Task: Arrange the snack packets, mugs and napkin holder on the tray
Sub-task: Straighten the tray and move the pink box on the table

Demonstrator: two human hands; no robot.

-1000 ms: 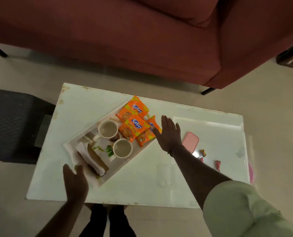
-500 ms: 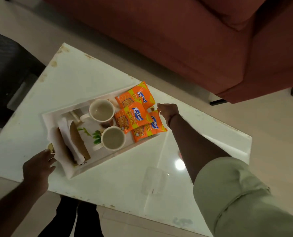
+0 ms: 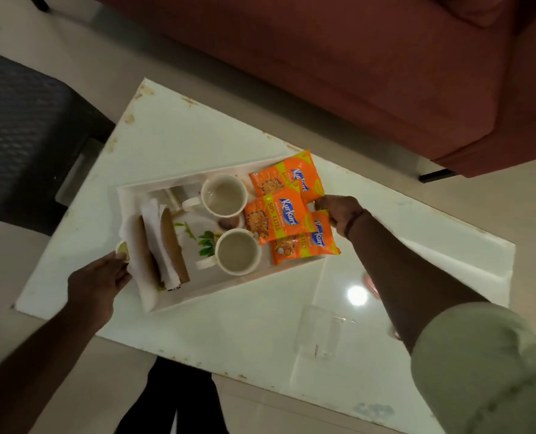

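Note:
A white tray [image 3: 223,292] lies on the white table [image 3: 198,136]. On it sit two white mugs, one at the back [image 3: 224,194] and one at the front [image 3: 237,251], three orange snack packets [image 3: 276,216] overlapping at its right end, and a brown napkin holder [image 3: 158,245] with white napkins at its left end. My left hand [image 3: 99,281] grips the tray's left end beside the napkin holder. My right hand [image 3: 341,213] grips the right end, its fingers under the packets' edges.
A dark red sofa [image 3: 354,73] stands beyond the table. A dark mesh seat [image 3: 19,136] is at the left. A clear plastic piece [image 3: 321,335] lies on the table near the front edge. My dark trouser legs [image 3: 179,399] show below the table.
Both hands went from open beside the tray to closed on its two ends. The view has swung closer and tilted, so the tray appears larger.

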